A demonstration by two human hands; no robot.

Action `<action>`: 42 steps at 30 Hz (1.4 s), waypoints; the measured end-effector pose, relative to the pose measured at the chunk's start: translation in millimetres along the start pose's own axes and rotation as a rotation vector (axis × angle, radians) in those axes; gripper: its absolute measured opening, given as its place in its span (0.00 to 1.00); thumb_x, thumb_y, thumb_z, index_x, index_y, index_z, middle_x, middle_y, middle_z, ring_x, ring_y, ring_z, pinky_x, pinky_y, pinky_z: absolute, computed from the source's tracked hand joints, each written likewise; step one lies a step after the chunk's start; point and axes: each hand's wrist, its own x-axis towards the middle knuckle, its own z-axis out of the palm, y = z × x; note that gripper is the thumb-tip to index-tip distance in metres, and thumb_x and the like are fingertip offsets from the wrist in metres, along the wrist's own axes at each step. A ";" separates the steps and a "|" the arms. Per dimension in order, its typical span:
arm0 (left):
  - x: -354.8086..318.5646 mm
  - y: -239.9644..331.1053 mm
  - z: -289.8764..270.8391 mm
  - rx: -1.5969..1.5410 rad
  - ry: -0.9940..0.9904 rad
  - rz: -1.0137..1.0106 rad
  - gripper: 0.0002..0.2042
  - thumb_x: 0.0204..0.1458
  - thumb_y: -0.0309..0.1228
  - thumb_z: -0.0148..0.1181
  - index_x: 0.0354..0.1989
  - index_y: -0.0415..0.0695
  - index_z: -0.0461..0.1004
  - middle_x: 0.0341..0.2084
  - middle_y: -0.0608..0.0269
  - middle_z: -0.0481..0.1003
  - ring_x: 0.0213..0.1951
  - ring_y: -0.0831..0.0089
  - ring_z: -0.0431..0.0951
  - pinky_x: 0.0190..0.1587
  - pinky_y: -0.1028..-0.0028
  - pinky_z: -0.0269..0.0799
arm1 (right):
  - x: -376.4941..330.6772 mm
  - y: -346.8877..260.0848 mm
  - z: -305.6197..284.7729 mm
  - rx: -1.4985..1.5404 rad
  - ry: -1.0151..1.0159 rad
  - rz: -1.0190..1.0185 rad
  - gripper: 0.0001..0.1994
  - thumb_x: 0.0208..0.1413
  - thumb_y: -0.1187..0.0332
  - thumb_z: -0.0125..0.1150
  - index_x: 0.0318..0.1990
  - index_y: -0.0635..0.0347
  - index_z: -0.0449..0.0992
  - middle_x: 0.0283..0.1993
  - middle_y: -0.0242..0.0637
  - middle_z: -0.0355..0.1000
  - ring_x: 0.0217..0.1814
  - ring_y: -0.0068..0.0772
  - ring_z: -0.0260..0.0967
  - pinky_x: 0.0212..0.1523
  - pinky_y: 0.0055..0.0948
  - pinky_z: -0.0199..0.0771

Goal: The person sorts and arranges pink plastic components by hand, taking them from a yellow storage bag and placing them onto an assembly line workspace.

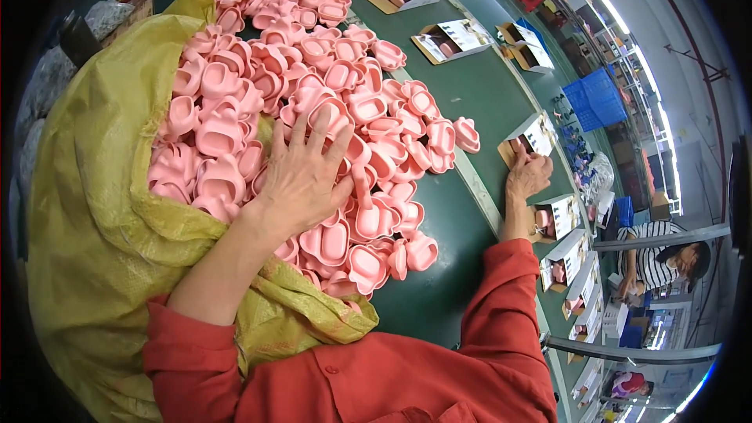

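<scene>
The left hand (pixel 305 176) is held wide, its fingers spread over a heap of pink pieces (pixel 366 108); pieces are piled on both sides of it and beyond its fingertips. By the left forearm, the heap is bordered by a yellow-green sack (pixel 94 157). The right hand (pixel 530 175) is held narrow, with fingers bent at the mouth of a printed box (pixel 539 134); whether a piece is gripped there cannot be told. Between the hands, the green tabletop (pixel 450 223) is edged by a pale rail (pixel 479 192). More open boxes (pixel 454 37) are lined up beyond and on the near side of the right hand, some with pink pieces inside.
</scene>
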 end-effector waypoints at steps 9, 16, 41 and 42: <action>0.0 -1.3 -0.2 0.035 0.008 -0.001 0.34 0.57 0.49 0.55 0.68 0.43 0.62 0.68 0.41 0.56 0.69 0.44 0.56 0.69 0.38 0.45 | -20.7 54.8 -37.8 -0.149 -0.156 -0.273 0.16 0.60 0.55 0.60 0.41 0.62 0.80 0.59 0.41 0.73 0.62 0.45 0.67 0.60 0.48 0.57; 0.4 -2.0 5.7 0.032 -0.030 -0.007 0.35 0.57 0.50 0.55 0.70 0.45 0.59 0.69 0.42 0.54 0.70 0.44 0.55 0.69 0.38 0.45 | -20.1 59.6 -52.7 -0.253 -0.075 -0.113 0.14 0.56 0.59 0.63 0.41 0.62 0.82 0.61 0.46 0.70 0.66 0.49 0.64 0.60 0.49 0.61; 0.2 -1.3 -1.1 0.000 -0.043 -0.017 0.36 0.55 0.48 0.58 0.71 0.45 0.58 0.69 0.42 0.54 0.69 0.43 0.54 0.68 0.36 0.46 | 32.0 -50.3 -18.5 0.517 -0.326 -0.309 0.15 0.59 0.61 0.65 0.48 0.62 0.79 0.57 0.49 0.73 0.53 0.46 0.74 0.50 0.40 0.74; 1.1 -0.7 -3.0 0.012 -0.067 -0.026 0.36 0.55 0.48 0.58 0.71 0.45 0.58 0.70 0.42 0.54 0.69 0.43 0.54 0.68 0.36 0.46 | 19.2 -59.9 -39.5 0.809 -0.443 -0.311 0.13 0.58 0.65 0.67 0.46 0.62 0.79 0.53 0.44 0.75 0.52 0.40 0.74 0.49 0.33 0.73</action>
